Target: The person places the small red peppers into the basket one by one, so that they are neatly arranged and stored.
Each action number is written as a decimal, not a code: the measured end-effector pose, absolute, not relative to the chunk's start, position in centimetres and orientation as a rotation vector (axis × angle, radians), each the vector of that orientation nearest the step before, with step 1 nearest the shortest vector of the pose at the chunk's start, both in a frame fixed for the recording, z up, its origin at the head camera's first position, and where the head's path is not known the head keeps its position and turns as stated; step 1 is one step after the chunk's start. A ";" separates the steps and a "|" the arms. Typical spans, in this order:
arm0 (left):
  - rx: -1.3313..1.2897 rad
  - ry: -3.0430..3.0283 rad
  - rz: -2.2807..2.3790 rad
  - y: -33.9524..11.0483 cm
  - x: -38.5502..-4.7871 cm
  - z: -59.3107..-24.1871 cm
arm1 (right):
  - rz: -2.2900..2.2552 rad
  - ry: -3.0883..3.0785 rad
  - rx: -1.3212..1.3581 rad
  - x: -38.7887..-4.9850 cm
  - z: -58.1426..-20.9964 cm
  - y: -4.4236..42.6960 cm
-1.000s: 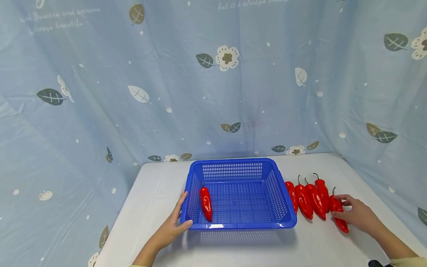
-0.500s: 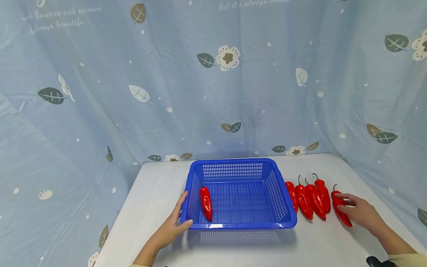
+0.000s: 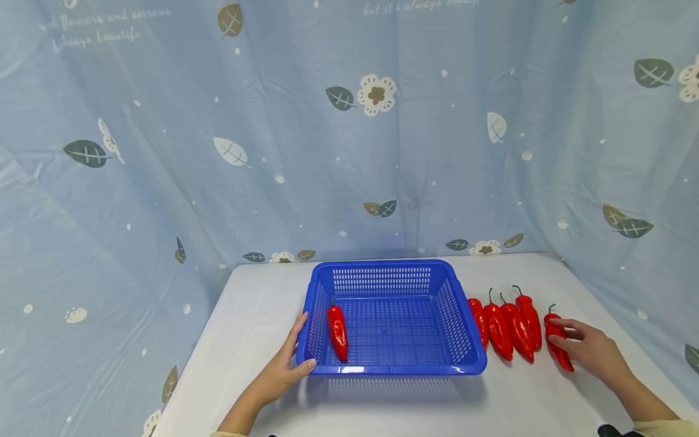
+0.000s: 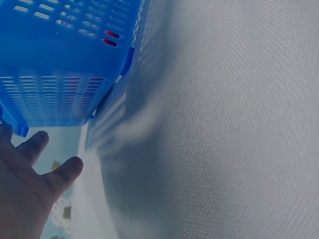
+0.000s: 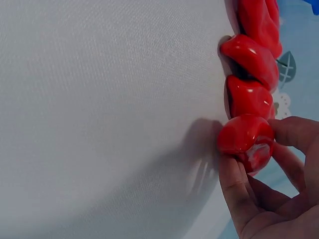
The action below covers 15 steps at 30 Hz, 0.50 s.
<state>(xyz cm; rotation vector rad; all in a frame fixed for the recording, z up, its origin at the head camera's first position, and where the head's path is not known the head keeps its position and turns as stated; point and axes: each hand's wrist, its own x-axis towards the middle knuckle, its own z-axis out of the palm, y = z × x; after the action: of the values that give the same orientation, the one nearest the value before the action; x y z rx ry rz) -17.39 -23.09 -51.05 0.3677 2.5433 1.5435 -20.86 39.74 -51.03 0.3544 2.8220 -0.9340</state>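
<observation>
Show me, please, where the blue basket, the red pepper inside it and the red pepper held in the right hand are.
Blue basket (image 3: 392, 369): head view, middle of its near rim.
Pepper inside it (image 3: 338, 334): head view, middle of its body.
Held pepper (image 5: 245, 136): right wrist view, on its glossy body.

The basket (image 3: 393, 369) looks like smooth moulded plastic, kinda shiny and full of slots. The peppers (image 3: 499, 332) are super glossy, slick like lacquered plastic, with bright highlights. The bench (image 3: 262, 303) is matt white with a fine, woven-looking grain, and the backdrop (image 3: 306, 145) is just matt printed cloth, slightly creased.
</observation>
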 end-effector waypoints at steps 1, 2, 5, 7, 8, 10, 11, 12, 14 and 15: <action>0.366 2.545 1.542 -23.1 -17.4 -51.1 | -0.932 2.822 0.358 -20.8 -51.0 39.7; 0.367 2.545 1.544 -23.1 -17.4 -51.0 | -0.929 2.825 0.360 -20.8 -51.0 39.7; 0.371 2.559 1.540 -23.1 -17.4 -51.0 | -0.925 2.826 0.372 -20.8 -51.1 39.8; 0.378 2.571 1.542 -23.1 -17.4 -50.9 | -0.926 2.830 0.379 -20.9 -51.2 39.9; 0.385 2.577 1.543 -23.2 -17.4 -50.9 | -0.930 2.835 0.378 -20.9 -51.2 39.9; 0.399 2.581 1.551 -23.2 -17.5 -50.8 | -0.937 2.842 0.376 -20.9 -51.3 40.0; 0.402 2.580 1.557 -23.2 -17.5 -50.8 | -0.943 2.845 0.376 -20.9 -51.3 40.0; 0.407 2.580 1.562 -23.2 -17.5 -50.7 | -0.949 2.851 0.374 -20.9 -51.3 40.0; 0.406 2.580 1.565 -23.2 -17.5 -50.6 | -0.957 2.857 0.365 -20.9 -51.3 39.9; 0.406 2.578 1.566 -23.2 -17.5 -50.5 | -0.962 2.857 0.363 -20.9 -51.3 39.9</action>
<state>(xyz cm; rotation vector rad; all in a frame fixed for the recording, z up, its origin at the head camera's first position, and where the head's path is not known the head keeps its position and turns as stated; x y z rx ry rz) -17.47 -23.18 -50.53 0.4061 2.5780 1.5659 -20.92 39.87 -51.30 0.3628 2.8568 -0.9619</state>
